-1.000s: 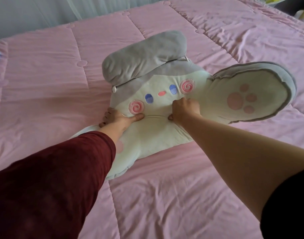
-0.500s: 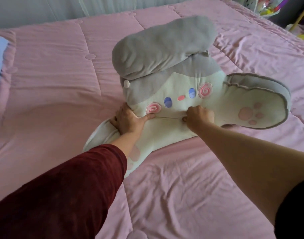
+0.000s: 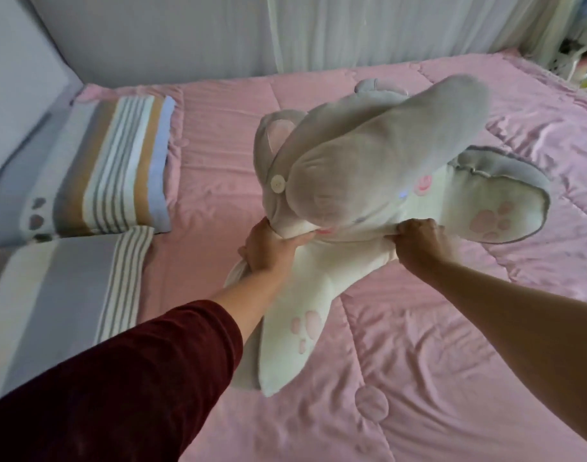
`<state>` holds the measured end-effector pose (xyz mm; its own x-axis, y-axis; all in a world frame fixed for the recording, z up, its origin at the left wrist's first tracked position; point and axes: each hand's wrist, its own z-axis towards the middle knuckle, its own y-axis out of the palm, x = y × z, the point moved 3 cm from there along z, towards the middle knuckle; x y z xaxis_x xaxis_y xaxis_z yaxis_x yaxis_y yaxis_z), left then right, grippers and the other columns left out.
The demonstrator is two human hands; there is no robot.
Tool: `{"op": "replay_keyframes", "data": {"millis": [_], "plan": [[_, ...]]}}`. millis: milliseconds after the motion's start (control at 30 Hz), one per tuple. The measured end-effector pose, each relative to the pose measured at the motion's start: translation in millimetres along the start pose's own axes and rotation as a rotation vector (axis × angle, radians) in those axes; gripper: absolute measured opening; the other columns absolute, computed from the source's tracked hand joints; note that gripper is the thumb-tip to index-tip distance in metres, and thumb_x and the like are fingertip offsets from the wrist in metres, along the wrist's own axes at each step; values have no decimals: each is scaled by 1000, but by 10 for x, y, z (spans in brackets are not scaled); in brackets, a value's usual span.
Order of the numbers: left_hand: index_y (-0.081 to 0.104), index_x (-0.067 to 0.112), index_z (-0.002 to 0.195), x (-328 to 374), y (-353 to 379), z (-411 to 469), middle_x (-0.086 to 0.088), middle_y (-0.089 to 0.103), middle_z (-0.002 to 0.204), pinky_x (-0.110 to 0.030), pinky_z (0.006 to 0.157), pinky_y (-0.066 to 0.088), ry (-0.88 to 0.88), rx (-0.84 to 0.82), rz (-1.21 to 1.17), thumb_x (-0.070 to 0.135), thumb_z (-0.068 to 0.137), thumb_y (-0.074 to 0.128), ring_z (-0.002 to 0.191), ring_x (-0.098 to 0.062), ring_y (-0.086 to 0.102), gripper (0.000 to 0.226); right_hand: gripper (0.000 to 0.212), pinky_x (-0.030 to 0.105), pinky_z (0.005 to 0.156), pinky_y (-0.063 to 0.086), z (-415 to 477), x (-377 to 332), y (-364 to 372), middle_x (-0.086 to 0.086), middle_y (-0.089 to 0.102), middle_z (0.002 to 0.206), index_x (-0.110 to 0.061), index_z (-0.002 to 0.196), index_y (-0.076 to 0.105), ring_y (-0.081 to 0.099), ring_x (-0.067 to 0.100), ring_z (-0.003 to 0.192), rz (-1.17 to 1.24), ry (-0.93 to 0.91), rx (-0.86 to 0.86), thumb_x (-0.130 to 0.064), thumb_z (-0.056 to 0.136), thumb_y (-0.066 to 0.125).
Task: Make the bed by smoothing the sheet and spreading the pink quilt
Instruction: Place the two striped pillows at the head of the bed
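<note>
One big plush bunny [image 3: 378,181], gripped by two hands: left hand [image 3: 268,248] closed on its grey side, right hand [image 3: 418,240] bunched tight on the white cloth. Held up over one pink quilt [image 3: 435,361], spread flat across the bed. Two striped pillows [image 3: 95,175] at the left, by the grey wall [image 3: 152,38]. Lots of bare quilt near and far, wrinkled at the right. Some blurry bright stuff [image 3: 582,61] past the far right corner.
</note>
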<state>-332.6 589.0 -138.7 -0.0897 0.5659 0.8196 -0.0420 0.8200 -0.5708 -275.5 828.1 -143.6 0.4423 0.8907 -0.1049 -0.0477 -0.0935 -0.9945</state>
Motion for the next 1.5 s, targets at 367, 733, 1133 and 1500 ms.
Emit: {"op": "replay_keyframes", "data": {"millis": [367, 733, 1133, 1500], "plan": [[71, 7, 89, -1526, -2796, 39, -11, 73, 88, -39, 73, 54, -272, 400, -283, 43, 54, 89, 85, -28, 69, 53, 32, 35, 76, 44, -694, -3258, -496, 15, 65, 109, -14, 112, 67, 62, 38, 99, 14, -385, 6, -35, 99, 47], [68, 11, 100, -2078, -5017, 410, -11, 71, 103, -34, 80, 52, -274, 735, -267, 47, 63, 84, 100, -30, 65, 55, 27, 31, 81, 46, -1001, -5996, -917, 10, 68, 109, -17, 107, 71, 63, 33, 101, 351, -466, 17, -29, 95, 50], [16, 0, 145, -3776, -5010, 745, -17, 32, 145, -51, 109, 25, -660, 620, 341, 53, 86, 56, 134, -36, 31, 89, 76, 33, 108, 25, -2224, -6815, 1174, 12, 45, 147, -33, 152, -15, 38, 27, 138, 143, -707, -1006, -56, 98, 34], [31, 3, 134, -3904, -5002, 800, -17, 40, 135, -49, 104, 27, -665, 659, 382, 52, 80, 65, 128, -37, 35, 80, 76, 36, 111, 23, -2259, -6894, 1184, 14, 39, 151, -30, 151, -18, 33, 31, 141, 90, -654, -989, -58, 99, 29]]}}
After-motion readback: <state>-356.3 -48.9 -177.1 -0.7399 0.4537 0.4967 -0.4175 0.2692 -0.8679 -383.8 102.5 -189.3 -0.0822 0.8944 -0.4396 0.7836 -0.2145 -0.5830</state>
